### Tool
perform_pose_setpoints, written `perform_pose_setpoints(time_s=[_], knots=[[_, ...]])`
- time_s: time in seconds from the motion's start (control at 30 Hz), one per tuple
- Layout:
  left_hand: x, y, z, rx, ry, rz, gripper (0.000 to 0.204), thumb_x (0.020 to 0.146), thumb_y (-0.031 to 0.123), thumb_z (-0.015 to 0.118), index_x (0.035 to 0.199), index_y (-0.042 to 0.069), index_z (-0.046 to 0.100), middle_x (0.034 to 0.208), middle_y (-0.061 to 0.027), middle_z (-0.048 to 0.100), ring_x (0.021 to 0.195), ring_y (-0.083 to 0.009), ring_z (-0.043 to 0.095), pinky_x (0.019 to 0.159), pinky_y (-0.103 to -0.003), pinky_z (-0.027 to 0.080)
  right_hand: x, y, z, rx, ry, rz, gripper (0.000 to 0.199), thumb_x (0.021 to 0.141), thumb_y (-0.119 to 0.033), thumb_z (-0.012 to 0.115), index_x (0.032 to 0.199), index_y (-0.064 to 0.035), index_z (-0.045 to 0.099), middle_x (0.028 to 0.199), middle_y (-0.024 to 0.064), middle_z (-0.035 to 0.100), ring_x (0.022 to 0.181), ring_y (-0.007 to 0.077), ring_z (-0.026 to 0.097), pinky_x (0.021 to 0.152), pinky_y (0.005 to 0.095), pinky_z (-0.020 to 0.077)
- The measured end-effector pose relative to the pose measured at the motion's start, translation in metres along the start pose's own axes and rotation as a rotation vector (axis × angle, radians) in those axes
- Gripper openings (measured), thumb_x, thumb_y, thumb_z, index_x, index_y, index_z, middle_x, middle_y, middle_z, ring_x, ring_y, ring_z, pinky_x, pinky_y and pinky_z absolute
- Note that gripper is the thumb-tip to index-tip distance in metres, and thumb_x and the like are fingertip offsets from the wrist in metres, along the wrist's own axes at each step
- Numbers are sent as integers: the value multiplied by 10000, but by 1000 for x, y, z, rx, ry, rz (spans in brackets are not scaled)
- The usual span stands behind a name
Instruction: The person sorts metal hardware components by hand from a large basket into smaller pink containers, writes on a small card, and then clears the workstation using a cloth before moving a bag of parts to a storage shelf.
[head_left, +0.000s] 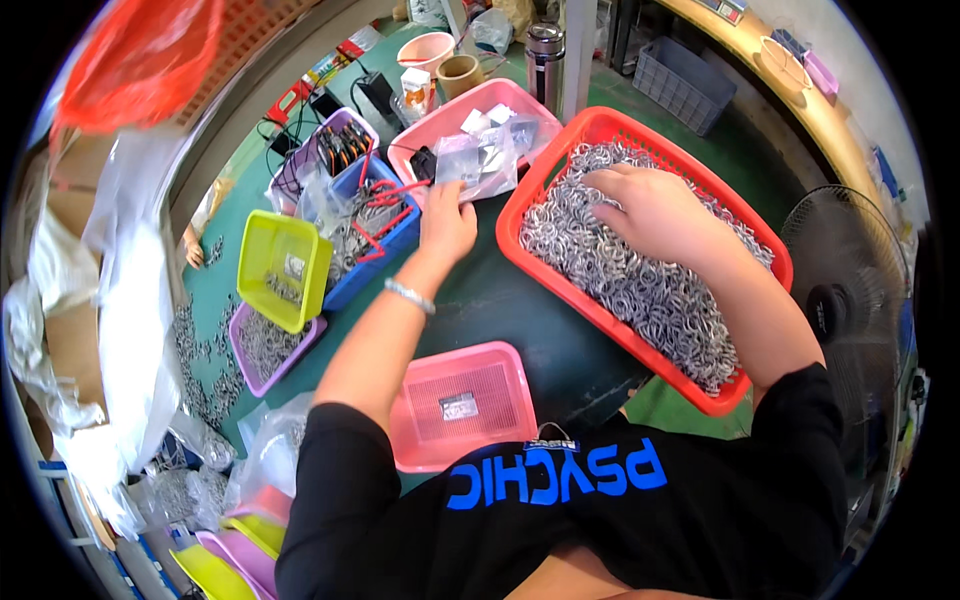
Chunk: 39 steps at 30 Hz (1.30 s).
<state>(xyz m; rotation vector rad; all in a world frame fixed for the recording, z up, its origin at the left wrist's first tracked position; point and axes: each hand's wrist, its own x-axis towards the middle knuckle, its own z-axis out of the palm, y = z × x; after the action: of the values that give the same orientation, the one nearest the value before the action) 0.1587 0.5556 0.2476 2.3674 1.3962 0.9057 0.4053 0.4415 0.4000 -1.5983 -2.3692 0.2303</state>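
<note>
My right hand (pixel 650 212) rests on a heap of small grey metal rings (pixel 640 280) in a red plastic basket (pixel 520 245) at the right. Its fingers and thumb are apart, and whether any ring lies under them is hidden. My left hand (pixel 448 225), fingers stretched forward and slightly apart, is at the near edge of a pink tray (pixel 410 140). Its fingertips meet the corner of a clear plastic bag (pixel 475 165). Beside them is a red-handled tool (pixel 395 190), which lies over a blue bin (pixel 405 235) of metal parts.
A pink mesh-bottomed basket (pixel 465 370) sits before me. Left are a green basket (pixel 285 235), a purple tray (pixel 290 372) and scattered parts (pixel 205 370). Another person's hand (pixel 193 245) shows beyond. A steel flask (pixel 545 65) stands at the back; a fan (pixel 840 290) is at the right.
</note>
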Motion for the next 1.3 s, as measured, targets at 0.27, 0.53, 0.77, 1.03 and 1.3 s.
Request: perform_pose_setpoints(time_s=[0.27,0.53,0.77,1.03,1.3], knots=[[147,-81,55,330,-247,-1,327,747,75,481,1071,94,522,1065,-139,484,961,-320,508,805,-400,420,-30,27,3,180,-118,-80,331,713,-139,592,1015,-24,523,959,141,546,853,309,538,725,383,437],[211,-102,111,455,-432,169,456,780,55,447,1218,179,421,1213,-58,412,1043,-271,496,832,-388,423,-33,52,16,147,-97,-17,344,692,-111,613,1007,-18,512,916,114,551,825,272,554,723,359,449],[215,-111,127,766,-789,77,359,778,90,456,1136,84,465,1064,-138,550,986,-288,534,810,-360,440,-4,53,16,138,-207,-73,339,669,-83,618,982,-16,506,880,94,544,781,256,550,693,353,451],[203,-110,102,622,-623,-15,217,745,128,509,947,99,584,980,-143,575,926,-299,555,778,-390,453,61,60,43,122,-118,-264,202,695,-90,572,886,-29,541,788,97,539,757,267,535,686,366,435],[166,-99,33,408,-113,-110,165,722,205,523,799,77,591,799,-153,590,751,-328,571,666,-408,450,137,55,93,-175,-225,-498,254,682,-33,541,935,-46,563,811,118,570,800,281,547,697,357,442]])
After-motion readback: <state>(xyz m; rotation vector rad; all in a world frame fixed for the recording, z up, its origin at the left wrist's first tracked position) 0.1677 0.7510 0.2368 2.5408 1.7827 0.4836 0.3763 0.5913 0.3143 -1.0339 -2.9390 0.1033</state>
